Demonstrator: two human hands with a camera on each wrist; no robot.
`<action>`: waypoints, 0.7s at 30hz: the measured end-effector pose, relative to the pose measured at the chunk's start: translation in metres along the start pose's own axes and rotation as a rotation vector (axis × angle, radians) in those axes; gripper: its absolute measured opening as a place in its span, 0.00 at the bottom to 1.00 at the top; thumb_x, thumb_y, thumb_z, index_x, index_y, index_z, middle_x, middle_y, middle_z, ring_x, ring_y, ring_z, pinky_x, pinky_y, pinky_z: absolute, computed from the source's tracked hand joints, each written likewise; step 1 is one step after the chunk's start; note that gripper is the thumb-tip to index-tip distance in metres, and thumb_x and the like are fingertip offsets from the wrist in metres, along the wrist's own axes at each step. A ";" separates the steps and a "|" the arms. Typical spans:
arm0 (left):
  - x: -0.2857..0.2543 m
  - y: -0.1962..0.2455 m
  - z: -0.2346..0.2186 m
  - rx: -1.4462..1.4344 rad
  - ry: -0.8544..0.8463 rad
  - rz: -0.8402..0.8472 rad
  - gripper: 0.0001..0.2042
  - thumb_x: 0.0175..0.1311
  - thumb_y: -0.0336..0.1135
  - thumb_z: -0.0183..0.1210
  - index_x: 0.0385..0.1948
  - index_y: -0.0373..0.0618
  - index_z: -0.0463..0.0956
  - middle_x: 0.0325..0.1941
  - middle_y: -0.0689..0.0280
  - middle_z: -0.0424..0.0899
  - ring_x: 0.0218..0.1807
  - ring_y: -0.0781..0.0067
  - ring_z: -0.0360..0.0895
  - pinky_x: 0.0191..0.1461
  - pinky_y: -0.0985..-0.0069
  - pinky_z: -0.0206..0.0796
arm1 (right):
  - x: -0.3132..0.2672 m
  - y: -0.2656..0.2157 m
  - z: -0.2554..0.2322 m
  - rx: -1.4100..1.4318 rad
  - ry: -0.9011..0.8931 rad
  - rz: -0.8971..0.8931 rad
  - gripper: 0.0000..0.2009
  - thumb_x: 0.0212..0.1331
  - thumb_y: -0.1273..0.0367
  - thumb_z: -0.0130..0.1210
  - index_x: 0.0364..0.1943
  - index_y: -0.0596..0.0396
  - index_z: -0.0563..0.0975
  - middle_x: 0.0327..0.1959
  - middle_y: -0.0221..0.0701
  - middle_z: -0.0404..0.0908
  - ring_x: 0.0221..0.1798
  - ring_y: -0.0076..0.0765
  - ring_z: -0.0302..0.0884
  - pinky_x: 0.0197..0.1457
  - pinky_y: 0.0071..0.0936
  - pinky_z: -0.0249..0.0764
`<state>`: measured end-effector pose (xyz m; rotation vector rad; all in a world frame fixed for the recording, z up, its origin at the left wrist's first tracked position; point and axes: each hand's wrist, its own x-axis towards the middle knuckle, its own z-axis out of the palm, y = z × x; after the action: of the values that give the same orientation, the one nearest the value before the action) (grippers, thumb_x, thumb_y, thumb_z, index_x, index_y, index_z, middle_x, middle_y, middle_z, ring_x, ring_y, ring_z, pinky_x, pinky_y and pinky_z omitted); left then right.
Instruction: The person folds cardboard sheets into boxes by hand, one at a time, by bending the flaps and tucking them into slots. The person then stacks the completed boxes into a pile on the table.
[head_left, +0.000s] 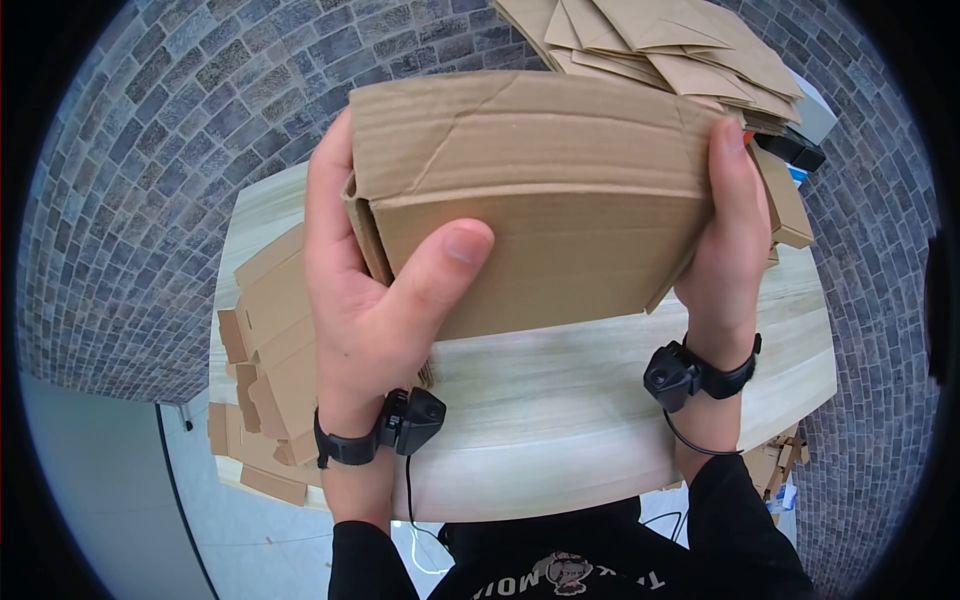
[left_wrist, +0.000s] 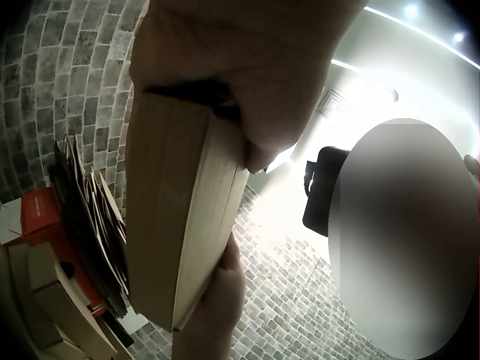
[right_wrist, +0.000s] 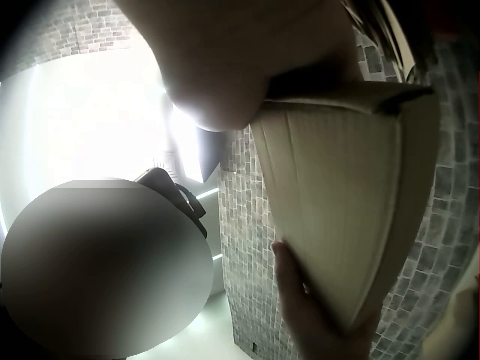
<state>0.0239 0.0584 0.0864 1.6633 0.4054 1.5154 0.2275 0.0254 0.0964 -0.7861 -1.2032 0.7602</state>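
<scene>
A brown cardboard box [head_left: 560, 250] is held up above the table between both hands, its creased flap side toward the head camera. The left hand [head_left: 370, 300] grips its left end, thumb lying across the front panel and fingers behind. At the right end the right hand [head_left: 730, 230] grips the edge, thumb tip near the upper corner and its other fingers hidden behind. In the left wrist view the box [left_wrist: 165, 202] shows as a closed, thick slab under the left hand [left_wrist: 240, 67]. The right wrist view shows the box [right_wrist: 337, 180] below the right hand [right_wrist: 247, 60].
Flat cardboard pieces [head_left: 280, 350] lie on the left of the pale table [head_left: 560, 400]. A stack of flattened cardboard [head_left: 660, 40] stands at the back right, near a small carton [head_left: 785, 200]. A red box [left_wrist: 52, 225] shows in the left wrist view. More cardboard [head_left: 770, 465] lies low at the right.
</scene>
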 end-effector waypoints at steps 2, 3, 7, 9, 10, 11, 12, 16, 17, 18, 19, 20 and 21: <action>0.000 -0.001 -0.001 0.006 0.002 0.006 0.34 0.56 0.35 0.65 0.62 0.34 0.57 0.53 0.58 0.75 0.53 0.71 0.74 0.57 0.73 0.66 | 0.000 0.001 0.002 -0.017 -0.007 -0.007 0.25 0.70 0.54 0.41 0.58 0.64 0.68 0.55 0.37 0.75 0.56 0.27 0.72 0.61 0.24 0.64; 0.001 -0.001 -0.002 0.023 -0.003 0.015 0.33 0.56 0.35 0.65 0.62 0.34 0.58 0.53 0.58 0.75 0.53 0.71 0.74 0.57 0.73 0.66 | 0.000 0.001 0.008 -0.061 0.035 -0.022 0.24 0.70 0.52 0.40 0.52 0.62 0.70 0.48 0.33 0.76 0.51 0.23 0.71 0.56 0.21 0.64; 0.002 -0.001 -0.005 0.074 -0.008 0.027 0.33 0.57 0.35 0.65 0.61 0.34 0.58 0.52 0.58 0.76 0.52 0.70 0.75 0.56 0.73 0.67 | 0.004 0.008 0.007 -0.192 0.075 -0.038 0.23 0.71 0.50 0.39 0.41 0.58 0.71 0.38 0.27 0.75 0.42 0.17 0.67 0.49 0.17 0.65; 0.002 -0.001 -0.006 0.092 -0.005 0.038 0.33 0.57 0.36 0.65 0.61 0.34 0.59 0.52 0.58 0.76 0.52 0.70 0.75 0.56 0.73 0.67 | 0.004 0.009 0.008 -0.195 0.076 -0.036 0.22 0.71 0.50 0.39 0.40 0.57 0.71 0.37 0.26 0.74 0.42 0.16 0.66 0.49 0.17 0.64; 0.002 -0.001 -0.006 0.111 -0.002 0.050 0.33 0.56 0.36 0.65 0.61 0.34 0.59 0.52 0.58 0.76 0.52 0.70 0.75 0.56 0.73 0.67 | 0.004 0.009 0.008 -0.198 0.077 -0.035 0.22 0.71 0.50 0.39 0.39 0.57 0.71 0.36 0.25 0.73 0.41 0.16 0.65 0.48 0.16 0.64; 0.002 -0.001 -0.007 0.111 -0.001 0.049 0.33 0.56 0.36 0.65 0.61 0.34 0.59 0.52 0.58 0.76 0.52 0.70 0.75 0.56 0.73 0.67 | 0.004 0.010 0.008 -0.198 0.076 -0.034 0.22 0.71 0.50 0.39 0.39 0.57 0.71 0.36 0.25 0.73 0.41 0.16 0.65 0.48 0.16 0.64; 0.002 -0.001 -0.007 0.116 0.003 0.061 0.33 0.56 0.36 0.66 0.61 0.34 0.60 0.52 0.58 0.76 0.52 0.70 0.75 0.56 0.73 0.67 | 0.005 0.012 0.006 -0.225 0.071 -0.055 0.22 0.71 0.51 0.39 0.39 0.57 0.71 0.36 0.25 0.74 0.41 0.16 0.66 0.48 0.16 0.64; 0.000 0.004 -0.005 0.246 0.065 -0.017 0.36 0.55 0.50 0.65 0.60 0.36 0.62 0.54 0.58 0.74 0.57 0.68 0.71 0.61 0.70 0.62 | 0.007 0.008 0.009 -0.124 0.073 0.030 0.18 0.71 0.57 0.41 0.43 0.58 0.73 0.38 0.26 0.76 0.42 0.17 0.68 0.49 0.17 0.64; 0.000 0.004 -0.005 0.246 0.065 -0.017 0.36 0.55 0.50 0.65 0.60 0.36 0.62 0.54 0.58 0.74 0.57 0.68 0.71 0.61 0.70 0.62 | 0.007 0.008 0.008 -0.124 0.073 0.029 0.18 0.71 0.57 0.41 0.43 0.58 0.73 0.38 0.26 0.76 0.42 0.17 0.68 0.49 0.17 0.64; -0.001 0.004 -0.005 0.267 0.071 -0.006 0.36 0.55 0.50 0.66 0.60 0.36 0.62 0.54 0.58 0.74 0.57 0.68 0.71 0.61 0.70 0.62 | 0.007 0.007 0.007 -0.045 0.065 0.048 0.16 0.70 0.60 0.40 0.44 0.59 0.73 0.39 0.28 0.77 0.43 0.18 0.69 0.50 0.18 0.64; -0.001 0.004 -0.005 0.288 0.078 0.005 0.37 0.54 0.50 0.66 0.60 0.36 0.62 0.54 0.58 0.74 0.57 0.68 0.71 0.61 0.70 0.62 | 0.007 0.007 0.007 0.035 0.055 0.067 0.15 0.69 0.64 0.40 0.46 0.60 0.74 0.40 0.29 0.78 0.44 0.20 0.71 0.51 0.18 0.65; -0.001 0.004 -0.004 0.288 0.079 0.005 0.37 0.54 0.50 0.66 0.60 0.36 0.62 0.54 0.58 0.74 0.57 0.68 0.71 0.61 0.70 0.62 | 0.007 0.007 0.008 0.035 0.054 0.067 0.15 0.69 0.64 0.40 0.46 0.60 0.74 0.40 0.29 0.78 0.44 0.20 0.71 0.51 0.18 0.65; -0.002 0.004 -0.003 0.287 0.089 0.006 0.37 0.54 0.49 0.66 0.61 0.36 0.61 0.55 0.58 0.74 0.57 0.68 0.71 0.61 0.70 0.62 | 0.005 0.008 0.011 0.100 0.064 0.063 0.15 0.67 0.66 0.40 0.46 0.61 0.74 0.41 0.31 0.78 0.45 0.21 0.72 0.51 0.19 0.66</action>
<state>0.0191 0.0556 0.0882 1.8192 0.6935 1.5984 0.2168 0.0350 0.0943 -0.7626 -1.0794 0.8346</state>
